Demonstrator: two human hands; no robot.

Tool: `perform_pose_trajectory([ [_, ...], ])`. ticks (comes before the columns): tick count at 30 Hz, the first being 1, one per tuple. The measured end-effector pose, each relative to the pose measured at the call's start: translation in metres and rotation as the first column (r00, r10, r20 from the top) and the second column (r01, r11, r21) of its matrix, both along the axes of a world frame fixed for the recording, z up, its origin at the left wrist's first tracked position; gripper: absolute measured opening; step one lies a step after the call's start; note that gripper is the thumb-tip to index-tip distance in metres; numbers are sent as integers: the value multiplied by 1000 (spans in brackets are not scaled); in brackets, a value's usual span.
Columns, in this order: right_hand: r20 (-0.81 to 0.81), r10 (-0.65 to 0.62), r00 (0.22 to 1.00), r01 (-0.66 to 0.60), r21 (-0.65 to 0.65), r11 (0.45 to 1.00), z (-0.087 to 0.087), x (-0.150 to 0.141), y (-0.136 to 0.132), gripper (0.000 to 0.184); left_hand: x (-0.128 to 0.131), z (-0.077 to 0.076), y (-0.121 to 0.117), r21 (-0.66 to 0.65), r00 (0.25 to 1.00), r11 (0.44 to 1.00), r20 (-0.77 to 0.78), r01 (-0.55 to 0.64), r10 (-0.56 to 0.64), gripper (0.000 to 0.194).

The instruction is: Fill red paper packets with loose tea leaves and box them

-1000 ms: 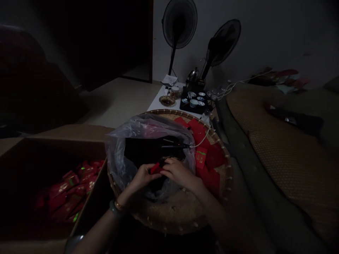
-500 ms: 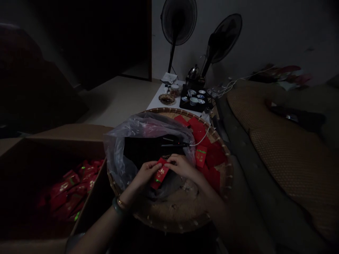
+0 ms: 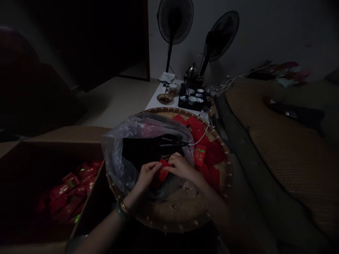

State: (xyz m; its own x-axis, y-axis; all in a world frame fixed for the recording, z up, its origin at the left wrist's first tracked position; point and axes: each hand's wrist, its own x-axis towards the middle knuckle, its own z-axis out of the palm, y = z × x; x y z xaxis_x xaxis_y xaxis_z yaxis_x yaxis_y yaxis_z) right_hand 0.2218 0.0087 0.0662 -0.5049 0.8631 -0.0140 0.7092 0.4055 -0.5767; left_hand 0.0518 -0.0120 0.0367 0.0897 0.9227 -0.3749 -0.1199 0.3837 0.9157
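Observation:
A small red envelope (image 3: 163,172) is pinched between my two hands above the round woven bamboo tray (image 3: 180,225). My left hand (image 3: 147,174) grips its left side with thumb and fingers. On its upper right edge, my right hand (image 3: 181,165) has its fingers closed. Behind them a clear plastic bag (image 3: 116,158) lies with its mouth open around a dark interior. A thin black device (image 3: 173,144) with a white cable rests by the bag's opening. More red envelopes (image 3: 200,155) lie along the tray's right side, one with green and gold print.
At left stands an open cardboard box (image 3: 63,135) holding many red packets (image 3: 70,190). Beyond the tray, a white table (image 3: 153,102) carries a black tea tray (image 3: 185,105) with cups. Two fans (image 3: 176,21) stand behind. A seat with a woven mat (image 3: 278,151) runs along the right.
The envelope has turned in my hands: its printed gold face showed before, and a plain red surface shows now. My right fingers have shifted slightly on it. The view has moved a little.

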Motion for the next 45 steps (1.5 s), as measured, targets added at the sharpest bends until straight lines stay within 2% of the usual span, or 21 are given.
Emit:
perform_pose_trajectory([
  [4, -6, 55, 998, -55, -6, 998, -3, -2, 4, 29, 1, 1, -2, 40, 1000, 999, -16, -20, 20, 40],
  [7, -45, -32, 998, 35, 56, 998, 0, -3, 2, 15, 0, -1, -2, 46, 998, 997, -9, -62, 62, 40],
  [10, -46, -98, 994, 102, 106, 989, 3, -2, -1, 15, -1, -2, 0, 68, 997, 995, -26, -68, 70, 40],
  [12, -18, -84, 996, 85, 104, 991, 2, 0, 0, 15, 0, -2, 0, 100, 997, 993, -48, -57, 62, 38],
  [16, -12, 22, 1000, -21, 45, 999, -3, 2, 3, 18, 0, -1, -2, 179, 995, 983, -90, -33, 50, 31],
  [19, -39, 60, 997, -59, 28, 998, -5, 2, 3, 19, 0, -3, -3, 181, 995, 983, -89, -19, 35, 30],
  [22, -88, -20, 996, 23, 39, 999, -2, 2, 2, 10, -1, -5, -2, 151, 998, 988, -60, -24, 33, 33],
  [24, -176, -111, 978, 113, 0, 994, 0, 2, 0, 8, 0, -5, -2, 151, 999, 988, -32, -32, 38, 35],
  [28, -376, -292, 879, 237, -187, 953, -5, 1, -2, 16, 1, -2, -2, 136, 999, 991, 39, 20, -25, 38],
  [31, -416, -373, 830, 260, -304, 917, -11, 0, -1, 21, 2, 0, -2, 103, 997, 994, 59, 45, -51, 40],
  [33, -424, -379, 823, 246, -335, 909, -14, 1, 0, 19, 2, 1, -2, 74, 998, 997, 55, 32, -36, 41],
  [38, -429, -322, 844, 194, -317, 929, -15, 5, 3, 10, 1, 3, 0, 15, 997, 999, 67, 40, -41, 43],
  [42, -414, -342, 844, 215, -323, 922, -19, 4, 4, 10, 1, 6, 2, 27, 991, 992, 44, 125, -126, 40],
  [45, -392, -359, 847, 251, -300, 920, -21, 1, 3, 9, 2, 3, 4, 16, 984, 984, -6, 180, -179, 38],
])
